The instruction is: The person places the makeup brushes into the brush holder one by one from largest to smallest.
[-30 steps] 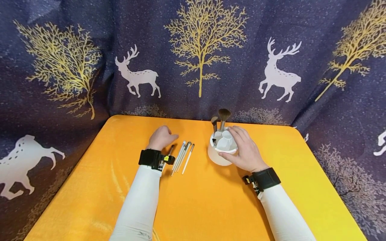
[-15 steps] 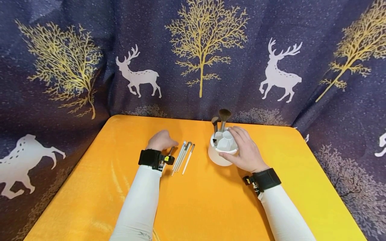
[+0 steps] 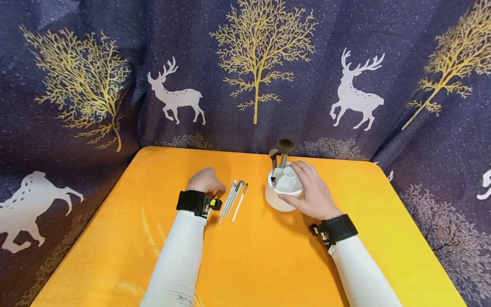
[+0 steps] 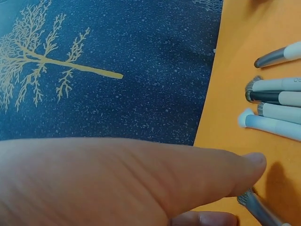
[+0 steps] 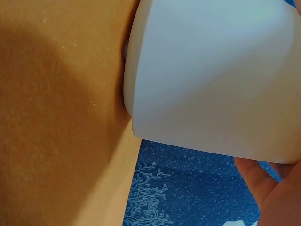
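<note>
Left hand picking a brush; right hand steadying the holder

On the orange table [image 3: 268, 264], the right hand [image 3: 312, 189] is cupping the white holder [image 3: 278, 197] at 1 o'clock; the left hand [image 3: 205, 180] is pinching the leftmost brush [image 4: 257, 209] at 11 o'clock. Best pinching near the ferrule, lifting clear of the neighbouring brushes [image 3: 233, 198].

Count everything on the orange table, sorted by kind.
Brushes lying flat: 6
Brushes standing in the holder: 2
White holder: 1
Total: 9
</note>
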Motion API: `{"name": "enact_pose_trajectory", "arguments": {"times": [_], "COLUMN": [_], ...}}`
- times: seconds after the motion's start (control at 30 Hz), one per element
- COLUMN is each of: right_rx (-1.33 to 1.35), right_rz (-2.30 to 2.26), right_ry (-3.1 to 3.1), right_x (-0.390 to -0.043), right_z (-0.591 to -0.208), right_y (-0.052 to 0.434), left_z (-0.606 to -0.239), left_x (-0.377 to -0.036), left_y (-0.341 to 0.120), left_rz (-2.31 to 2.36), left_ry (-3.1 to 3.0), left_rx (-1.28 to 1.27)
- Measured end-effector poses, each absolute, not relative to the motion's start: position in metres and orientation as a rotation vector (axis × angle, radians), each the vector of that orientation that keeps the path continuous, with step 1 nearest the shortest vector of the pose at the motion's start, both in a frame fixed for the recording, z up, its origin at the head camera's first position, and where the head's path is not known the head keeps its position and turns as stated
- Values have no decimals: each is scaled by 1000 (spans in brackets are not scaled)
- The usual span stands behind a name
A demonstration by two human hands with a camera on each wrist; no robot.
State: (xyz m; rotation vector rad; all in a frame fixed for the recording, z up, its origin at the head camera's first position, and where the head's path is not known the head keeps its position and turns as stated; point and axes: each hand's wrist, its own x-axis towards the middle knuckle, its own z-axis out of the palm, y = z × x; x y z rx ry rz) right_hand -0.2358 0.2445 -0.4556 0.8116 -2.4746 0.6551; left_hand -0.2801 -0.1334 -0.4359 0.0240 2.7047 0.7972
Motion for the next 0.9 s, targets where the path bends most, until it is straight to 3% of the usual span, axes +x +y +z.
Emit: {"name": "enact_pose_trajectory", "arguments": {"times": [0.9], "right_rx": [807], "right_rz": [649], "right_ry": [-2470], "right_x": [-237], "right_z": [-457], "right_y": [245], "left_z": [-436], "left_x": [-279], "left_y": [-128], "left_rz": [659], "left_ry": [2716], "left_rx": [102]}}
